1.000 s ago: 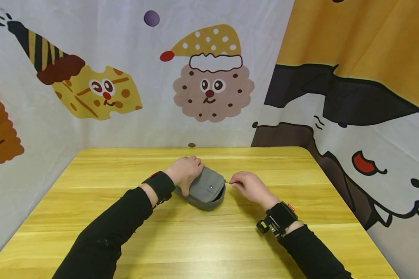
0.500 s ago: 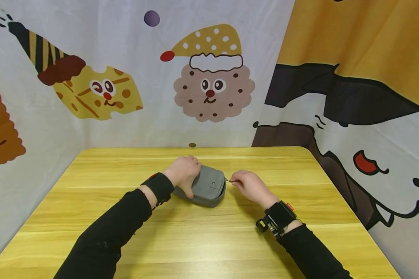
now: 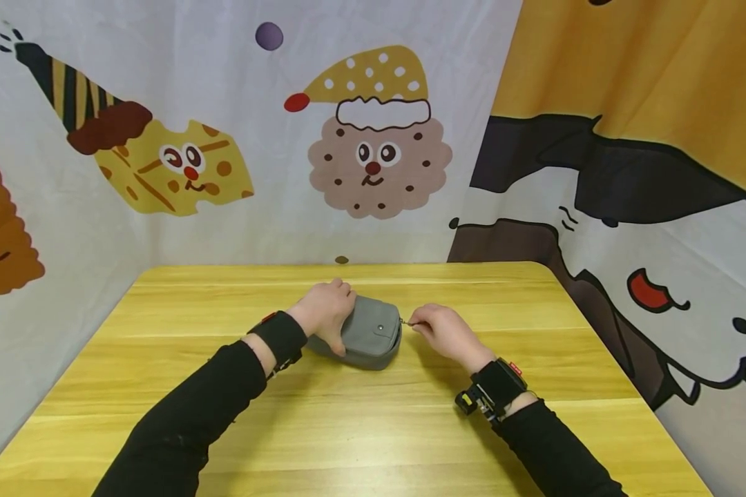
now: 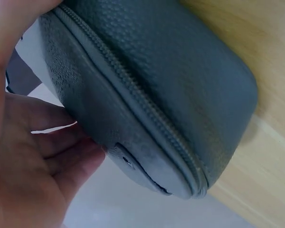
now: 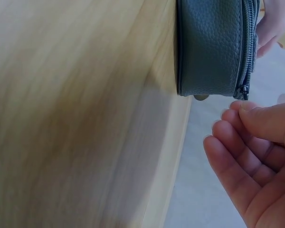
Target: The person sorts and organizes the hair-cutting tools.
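A grey pebbled-leather zip pouch lies on the wooden table, a small snap tab on its lid. My left hand grips the pouch's left part, thumb along the near side and fingers over the top. Thumb and forefinger of my right hand pinch the zipper pull at the pouch's right end; its tip is hidden between them. Along the near side the zipper teeth run meshed in the left wrist view. A narrow dark gap shows at the right edge by the pull.
The light wooden table reaches to a printed curtain behind it, with cartoon figures on it. A second patterned drape hangs along the right side. Each wrist wears a black strap with a camera.
The pouch's wide opening at its near right corner has drawn closed as the pouch turned slightly. Both hands keep their hold; in the last half second little differs.
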`<state>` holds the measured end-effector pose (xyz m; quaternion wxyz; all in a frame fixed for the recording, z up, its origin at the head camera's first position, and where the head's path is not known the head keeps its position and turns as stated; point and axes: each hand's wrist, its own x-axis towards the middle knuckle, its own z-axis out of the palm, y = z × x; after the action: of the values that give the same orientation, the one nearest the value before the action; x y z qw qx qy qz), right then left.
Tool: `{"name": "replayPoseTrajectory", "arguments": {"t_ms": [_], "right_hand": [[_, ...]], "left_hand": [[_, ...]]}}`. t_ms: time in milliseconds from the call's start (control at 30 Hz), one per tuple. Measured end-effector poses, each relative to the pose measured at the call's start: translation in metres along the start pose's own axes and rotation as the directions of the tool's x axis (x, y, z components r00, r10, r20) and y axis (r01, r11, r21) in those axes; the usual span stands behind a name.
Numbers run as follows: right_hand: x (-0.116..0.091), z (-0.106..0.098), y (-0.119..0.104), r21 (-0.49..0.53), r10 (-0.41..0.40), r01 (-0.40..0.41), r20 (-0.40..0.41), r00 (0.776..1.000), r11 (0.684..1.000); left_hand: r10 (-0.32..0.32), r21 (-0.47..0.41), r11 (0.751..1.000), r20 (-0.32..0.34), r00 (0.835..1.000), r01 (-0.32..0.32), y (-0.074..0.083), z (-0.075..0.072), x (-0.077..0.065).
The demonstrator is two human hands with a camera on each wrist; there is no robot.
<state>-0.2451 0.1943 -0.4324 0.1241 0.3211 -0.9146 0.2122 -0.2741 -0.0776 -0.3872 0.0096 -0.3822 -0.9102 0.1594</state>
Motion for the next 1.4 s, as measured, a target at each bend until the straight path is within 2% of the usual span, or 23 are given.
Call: {"name": "replayPoseTrajectory", "arguments": {"t_ms": [233,400,567,767,867,1133,1400], "right_hand": [[0.000,0.001,0.001,0.015,0.040,-0.041,0.031,0.999,0.999],[0.000,0.000,0.001,0.021,0.064,-0.065,0.043,0.997,0.998],[0.000,0.000,-0.001,0.028,0.075,-0.076,0.053,0.996,0.997],[-0.001,-0.001,-0.003,0.032,0.074,-0.076,0.057,0.996,0.997],[-0.001,-0.001,-0.002,0.028,0.071,-0.073,0.054,0.996,0.997],[-0.001,0.000,-0.001,0.022,0.051,-0.052,0.049,0.998,0.998],[0.000,0.000,0.000,0.007,0.008,-0.008,0.021,1.000,1.000]], "left_hand": [[0.048,-0.102,0.994,0.026,0.999,-0.045,-0.005,0.005,-0.006],[0.092,-0.207,0.974,-0.006,0.996,-0.092,-0.013,0.010,-0.011],[0.095,-0.276,0.957,0.008,0.995,-0.089,-0.025,0.013,-0.016],[0.106,-0.289,0.953,0.062,0.992,-0.084,-0.037,0.019,-0.017],[0.111,-0.297,0.951,0.064,0.992,-0.087,-0.041,0.021,-0.015],[0.086,-0.339,0.938,0.014,0.996,-0.076,-0.046,0.031,-0.011],[0.076,-0.332,0.940,-0.028,0.997,-0.081,-0.046,0.035,-0.008]]}}
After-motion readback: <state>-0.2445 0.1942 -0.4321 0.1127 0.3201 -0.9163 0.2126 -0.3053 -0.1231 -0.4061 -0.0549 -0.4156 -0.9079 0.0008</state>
